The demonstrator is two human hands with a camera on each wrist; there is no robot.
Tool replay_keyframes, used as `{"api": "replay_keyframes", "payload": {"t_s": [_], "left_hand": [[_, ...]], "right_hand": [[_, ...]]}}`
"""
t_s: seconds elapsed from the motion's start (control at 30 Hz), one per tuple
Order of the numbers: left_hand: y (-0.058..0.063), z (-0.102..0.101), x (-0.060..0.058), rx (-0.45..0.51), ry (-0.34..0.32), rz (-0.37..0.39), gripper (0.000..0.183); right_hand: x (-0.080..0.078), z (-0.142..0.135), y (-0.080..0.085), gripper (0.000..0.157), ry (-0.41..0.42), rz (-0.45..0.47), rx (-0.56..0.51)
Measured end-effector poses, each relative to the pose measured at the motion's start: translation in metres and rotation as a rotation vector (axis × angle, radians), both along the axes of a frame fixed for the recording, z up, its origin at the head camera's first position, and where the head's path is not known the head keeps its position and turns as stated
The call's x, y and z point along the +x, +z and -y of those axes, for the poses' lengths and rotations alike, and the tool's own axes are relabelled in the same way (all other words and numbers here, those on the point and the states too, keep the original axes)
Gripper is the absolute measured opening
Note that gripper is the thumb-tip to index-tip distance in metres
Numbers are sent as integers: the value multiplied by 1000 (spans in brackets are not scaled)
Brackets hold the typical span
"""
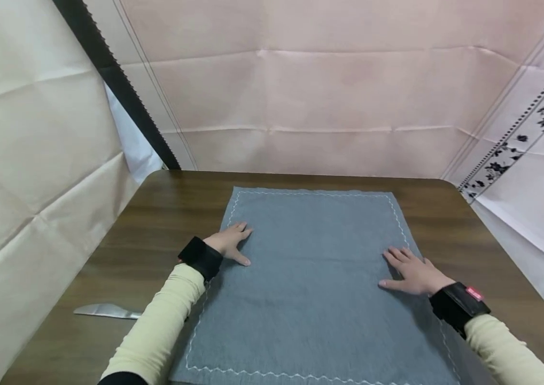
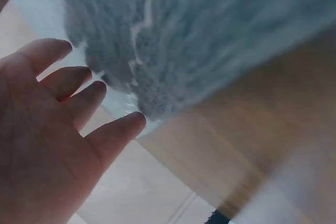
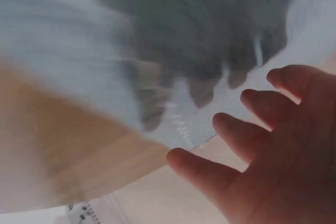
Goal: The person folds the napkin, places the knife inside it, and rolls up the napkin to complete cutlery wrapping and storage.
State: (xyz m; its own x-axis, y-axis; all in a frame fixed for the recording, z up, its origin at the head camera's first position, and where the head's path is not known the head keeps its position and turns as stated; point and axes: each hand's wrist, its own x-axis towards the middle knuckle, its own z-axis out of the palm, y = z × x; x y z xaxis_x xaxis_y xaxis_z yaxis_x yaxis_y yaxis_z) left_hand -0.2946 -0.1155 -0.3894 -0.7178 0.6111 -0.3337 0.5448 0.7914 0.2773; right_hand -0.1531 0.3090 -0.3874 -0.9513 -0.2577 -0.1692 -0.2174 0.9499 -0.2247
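A blue-grey cloth (image 1: pixel 310 299) with a wavy white stitched border lies spread on the wooden table. Over its left edge, my left hand (image 1: pixel 230 244) is stretched out palm down, fingers extended and thumb apart. On the opposite side, my right hand (image 1: pixel 413 272) hovers at the right edge with its fingers spread. Both wrist views show straight fingers close over the cloth, with shadows falling on it: the left hand (image 2: pixel 58 114) and the right hand (image 3: pixel 262 135). Neither hand grips anything.
A knife (image 1: pixel 107 310) with a silvery blade lies left of the cloth, its other end hidden behind my left sleeve (image 1: pixel 158 323). The brown table (image 1: pixel 176 208) has rounded far corners. Pale curtains (image 1: pixel 339 96) hang behind and beside it.
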Motion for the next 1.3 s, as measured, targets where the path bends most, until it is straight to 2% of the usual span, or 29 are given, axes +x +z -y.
{"api": "replay_keyframes", "payload": {"t_s": [0.13,0.3,0.47,0.6,0.77,1.3], "left_hand": [[7,14,26,39,-44,-24,85],[10,31,65,2,-23,12,89],[7,40,81,-17,-15,-5,96],[5,42,83,-10,-17,-33,98],[4,42,79,-18,-5,-32,99],[2,39,55,-2,3,-24,100]], "right_hand": [[31,-5,-4,87,-1,-32,33],[58,-12,-11,92,-18,-6,30],[62,-17,-12,94,-28,-5,11],[59,-19,-12,94,-31,9,3],[55,-20,-10,95,-38,34,-4],[35,-20,-7,96,-54,65,-45]]}}
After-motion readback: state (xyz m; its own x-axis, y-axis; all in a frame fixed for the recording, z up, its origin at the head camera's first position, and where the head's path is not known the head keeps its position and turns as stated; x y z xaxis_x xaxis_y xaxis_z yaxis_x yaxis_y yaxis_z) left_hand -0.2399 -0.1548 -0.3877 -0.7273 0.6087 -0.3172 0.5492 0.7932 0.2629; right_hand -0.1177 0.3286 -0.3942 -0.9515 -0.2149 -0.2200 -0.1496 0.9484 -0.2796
